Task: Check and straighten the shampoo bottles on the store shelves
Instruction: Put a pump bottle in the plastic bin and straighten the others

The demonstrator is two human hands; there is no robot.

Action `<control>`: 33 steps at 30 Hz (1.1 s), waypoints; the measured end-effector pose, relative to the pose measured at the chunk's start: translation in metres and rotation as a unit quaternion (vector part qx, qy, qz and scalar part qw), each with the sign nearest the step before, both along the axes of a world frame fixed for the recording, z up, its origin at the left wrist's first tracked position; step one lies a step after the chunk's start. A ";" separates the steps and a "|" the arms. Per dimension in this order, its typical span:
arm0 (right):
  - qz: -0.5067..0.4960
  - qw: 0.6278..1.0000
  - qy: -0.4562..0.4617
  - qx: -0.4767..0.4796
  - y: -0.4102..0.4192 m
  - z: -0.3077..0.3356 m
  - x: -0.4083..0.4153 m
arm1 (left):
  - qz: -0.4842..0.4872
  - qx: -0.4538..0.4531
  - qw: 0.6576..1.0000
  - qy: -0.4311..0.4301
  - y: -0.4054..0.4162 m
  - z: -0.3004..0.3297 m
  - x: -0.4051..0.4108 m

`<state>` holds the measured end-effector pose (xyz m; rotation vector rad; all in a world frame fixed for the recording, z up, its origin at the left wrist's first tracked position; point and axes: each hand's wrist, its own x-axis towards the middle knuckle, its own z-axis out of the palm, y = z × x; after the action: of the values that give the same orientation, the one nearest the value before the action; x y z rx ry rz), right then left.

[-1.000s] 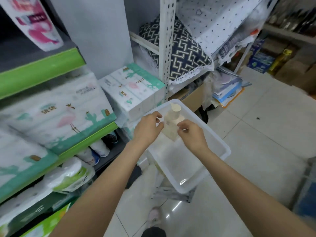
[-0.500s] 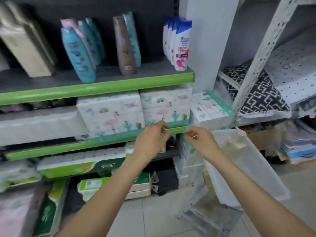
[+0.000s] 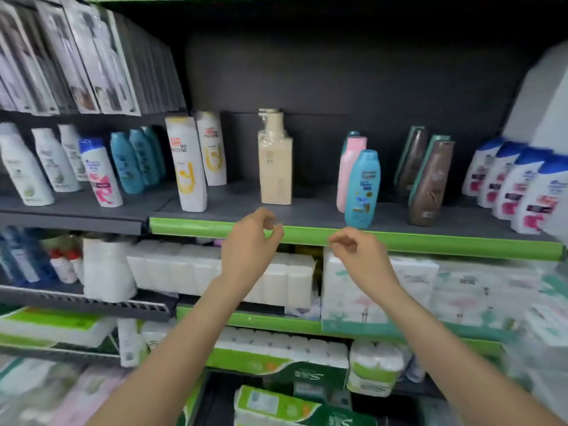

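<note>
Shampoo bottles stand along a dark shelf with a green front edge [image 3: 399,239]. A beige pump bottle [image 3: 275,162] stands upright in the middle, alone. Left of it are two white Pantene bottles [image 3: 187,167] and teal bottles [image 3: 127,162]. To the right stand a blue bottle [image 3: 362,189], a pink one [image 3: 349,170], brown bottles [image 3: 431,184] and a row of white-and-blue bottles [image 3: 519,186]. My left hand [image 3: 250,241] and my right hand [image 3: 358,253] hover in front of the shelf edge, below the beige bottle, fingers loosely curled, holding nothing.
Boxed goods [image 3: 76,56] lean on the upper left shelf. More white bottles [image 3: 24,167] stand at far left. Packs of tissue and paper rolls [image 3: 276,278] fill the lower shelves. A white pillar [image 3: 547,96] rises at the right.
My view swung from the plastic bin on the floor up to the shampoo shelf. Both hands let go of the beige bottle in the bin and rose, empty, to the shelf edge.
</note>
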<state>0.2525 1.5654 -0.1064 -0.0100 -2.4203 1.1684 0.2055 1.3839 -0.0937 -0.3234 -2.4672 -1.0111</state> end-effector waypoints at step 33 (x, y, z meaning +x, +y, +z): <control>0.059 0.983 0.017 -0.173 -0.027 0.078 -0.260 | -0.133 0.036 0.990 -0.013 0.004 0.047 -0.232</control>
<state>-0.0078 1.5381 -0.0283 0.0458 -2.1836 1.6150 -0.0262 1.3882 -0.0463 -0.6338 -2.4477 -1.2142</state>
